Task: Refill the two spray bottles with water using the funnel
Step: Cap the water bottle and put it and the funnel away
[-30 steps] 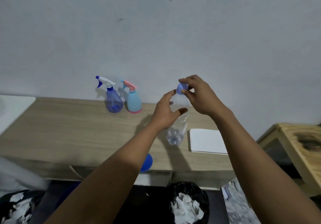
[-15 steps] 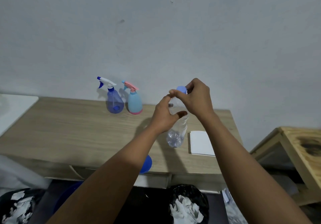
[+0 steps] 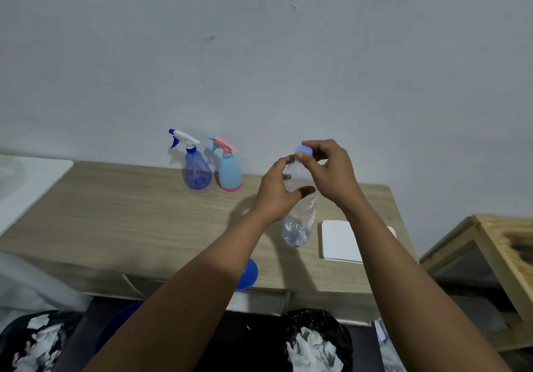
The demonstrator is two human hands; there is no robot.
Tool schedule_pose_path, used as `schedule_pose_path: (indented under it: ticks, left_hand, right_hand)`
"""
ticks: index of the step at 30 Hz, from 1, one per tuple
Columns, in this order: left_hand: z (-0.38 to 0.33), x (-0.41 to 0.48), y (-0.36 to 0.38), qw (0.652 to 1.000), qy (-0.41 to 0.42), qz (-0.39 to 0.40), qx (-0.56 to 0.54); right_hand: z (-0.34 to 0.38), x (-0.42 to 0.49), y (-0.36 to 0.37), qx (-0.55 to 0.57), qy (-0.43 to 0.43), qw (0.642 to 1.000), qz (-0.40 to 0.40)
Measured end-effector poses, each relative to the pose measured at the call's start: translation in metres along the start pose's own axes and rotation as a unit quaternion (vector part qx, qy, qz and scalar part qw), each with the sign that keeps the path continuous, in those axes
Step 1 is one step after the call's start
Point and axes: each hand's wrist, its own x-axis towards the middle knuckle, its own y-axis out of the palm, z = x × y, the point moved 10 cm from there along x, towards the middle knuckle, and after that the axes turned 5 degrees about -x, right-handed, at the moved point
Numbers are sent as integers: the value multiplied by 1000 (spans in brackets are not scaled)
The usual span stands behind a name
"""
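Two spray bottles stand side by side at the back of the wooden table (image 3: pixel 115 215): a translucent blue one (image 3: pixel 197 174) with a white and blue trigger, and a light blue one (image 3: pixel 230 174) with a pink trigger. Above the table I hold a clear plastic water bottle (image 3: pixel 300 221). My left hand (image 3: pixel 277 195) grips its upper body. My right hand (image 3: pixel 331 169) pinches its blue cap (image 3: pixel 302 150) with the fingertips. A blue funnel (image 3: pixel 247 275) lies near the front edge, mostly hidden by my left forearm.
A white pad of paper (image 3: pixel 337 240) lies on the table's right side. Below the front edge stand black bins (image 3: pixel 317 342) with crumpled paper. A wooden shelf (image 3: pixel 496 244) stands at the right, and a white surface (image 3: pixel 26 181) at the left.
My right hand has shifted its fingers around the cap, as in a twist. The water bottle stays in my left hand, a little lower and nearer the table's middle.
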Motion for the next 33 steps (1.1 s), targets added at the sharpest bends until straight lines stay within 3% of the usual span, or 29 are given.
schedule_pose_path:
  ticks: [6, 11, 18, 21, 25, 29, 33]
  left_hand:
    - [-2, -2, 5, 1000, 10, -19, 12]
    - [0, 0, 3, 1000, 11, -21, 6]
    - [-2, 1, 9, 1000, 8, 7, 21]
    - [-1, -4, 8, 997, 21, 53, 48]
    - [60, -37, -25, 991, -64, 50, 109]
    - [144, -91, -59, 942, -150, 64, 292]
    - [189, -131, -65, 926, -174, 100, 320]
  right_hand:
    - [-8, -7, -8, 8, 47, 991, -124]
    - [-2, -3, 5, 19, 0, 999, -37]
    - [-10, -5, -5, 57, 33, 994, -87]
    - [-22, -24, -6, 73, 42, 990, -109]
    - [-73, -66, 17, 69, 88, 987, -113]
    - [-137, -102, 61, 37, 170, 983, -57]
    - [-175, -114, 93, 44, 211, 976, -13]
